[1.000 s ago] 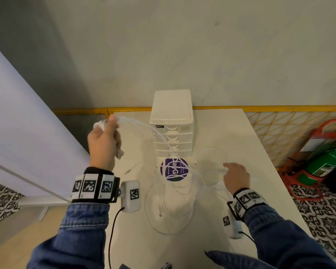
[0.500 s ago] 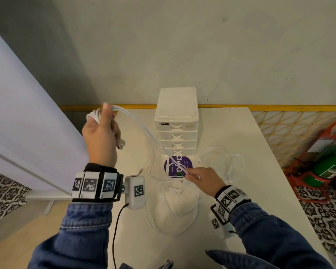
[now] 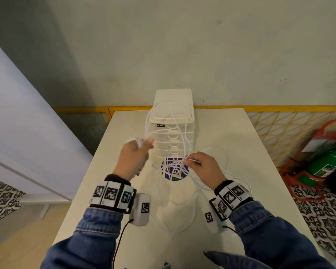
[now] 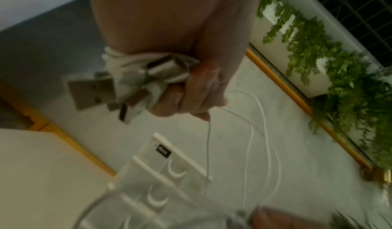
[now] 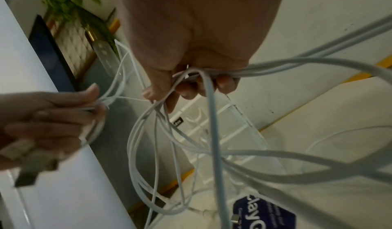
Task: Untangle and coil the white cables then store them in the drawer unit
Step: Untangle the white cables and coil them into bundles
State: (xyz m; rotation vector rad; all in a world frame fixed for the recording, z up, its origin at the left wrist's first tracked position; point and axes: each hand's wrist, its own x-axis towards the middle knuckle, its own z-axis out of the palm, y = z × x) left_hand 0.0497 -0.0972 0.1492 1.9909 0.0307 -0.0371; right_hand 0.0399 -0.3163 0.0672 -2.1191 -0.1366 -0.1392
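Observation:
Several white cables [image 3: 170,121] loop up in front of the white drawer unit [image 3: 174,105] between my two hands. My left hand [image 3: 137,152] is raised and grips a bunch of cable ends; in the left wrist view its fingers [image 4: 197,85] curl round cords with USB plugs [image 4: 93,90] sticking out. My right hand [image 3: 198,166] is lifted off the table and pinches several cable strands [image 5: 210,75] in its curled fingers. More loops [image 3: 173,210] trail down onto the table. All drawers of the unit [image 4: 169,170] look closed.
A round purple sticker [image 3: 174,169] lies on the white table [image 3: 241,144] before the drawer unit. A wall and yellow rail [image 3: 279,108] run behind. A green extinguisher [image 3: 328,164] in a red stand sits on the floor at right. A light panel [image 3: 27,123] stands at left.
My left hand came down and right toward the drawer unit, still holding the cable ends. My right hand lifted off the table with strands, and tall loops now arch between the hands.

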